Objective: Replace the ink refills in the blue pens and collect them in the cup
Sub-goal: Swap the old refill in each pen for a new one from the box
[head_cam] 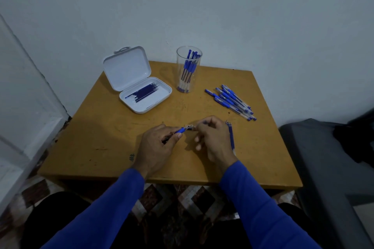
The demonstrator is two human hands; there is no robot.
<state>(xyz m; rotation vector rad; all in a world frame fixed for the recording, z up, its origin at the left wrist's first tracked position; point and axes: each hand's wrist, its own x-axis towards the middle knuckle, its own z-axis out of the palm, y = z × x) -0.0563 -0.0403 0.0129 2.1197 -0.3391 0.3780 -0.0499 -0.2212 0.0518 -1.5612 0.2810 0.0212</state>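
Wooden table (113, 127) against a plain wall. Left hand (155, 145) grips a blue pen (179, 130); right hand (212, 137) pinches its tip end. Spent refills (230, 135) lie beside the right hand. Beyond: unprocessed pens (230, 100), refill case (141, 95), cup (188, 69) partly filled. Roughly half remains.

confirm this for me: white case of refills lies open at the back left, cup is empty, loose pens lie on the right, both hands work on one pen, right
Not quite. The head view shows that the cup is not empty: several pens stand in it. The rest holds: the case of refills lies open at the back left, loose pens lie on the right, and the left hand and right hand work on one pen.
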